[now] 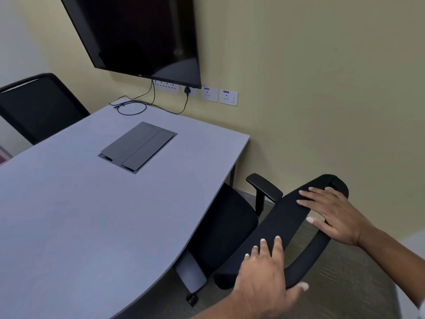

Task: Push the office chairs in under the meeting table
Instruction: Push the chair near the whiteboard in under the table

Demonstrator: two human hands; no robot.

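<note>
Both the left hand (264,272) and right hand (333,212) lie open, palms flat on the black fabric office chair's curved backrest (282,222); its seat beyond them sits partly under the grey worktop (92,215).

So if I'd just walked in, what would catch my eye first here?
Probably the two hands at lower right, the left hand and right hand, both laid on the top of a black office chair whose seat is partly under the grey meeting table. Next, the big dark screen on the wall above the table's far end.
</note>
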